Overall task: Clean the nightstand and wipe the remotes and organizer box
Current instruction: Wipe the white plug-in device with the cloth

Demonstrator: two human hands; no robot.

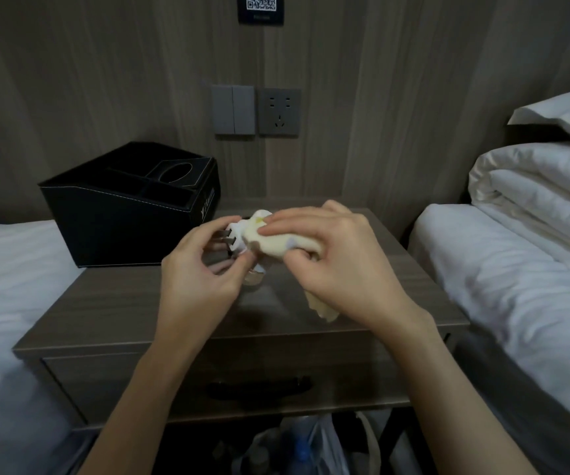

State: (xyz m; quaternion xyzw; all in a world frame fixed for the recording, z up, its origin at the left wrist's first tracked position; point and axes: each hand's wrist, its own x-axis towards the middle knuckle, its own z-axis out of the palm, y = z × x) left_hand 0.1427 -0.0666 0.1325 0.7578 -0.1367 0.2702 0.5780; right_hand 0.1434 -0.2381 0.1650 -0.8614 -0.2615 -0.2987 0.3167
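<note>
Inspector: The black organizer box (122,217) occupies the rear left corner of the nightstand (105,303). It sits beside the left bed (9,286) and near the wall panel (379,114).
Clerk: And the middle?
Inspector: Both hands are above it. The left hand (201,269) pinches a white plug-in device (233,234), and the right hand (341,269) grips a cloth (276,241) against it. Bare top shows in front of the box, along the front edge and at the rear right.
Clerk: The sides?
Inspector: The right bed (516,286) flanks the stand closely, and its folded duvet (533,193) rises above the top. Bags (311,447) fill the space beneath the drawer.
</note>
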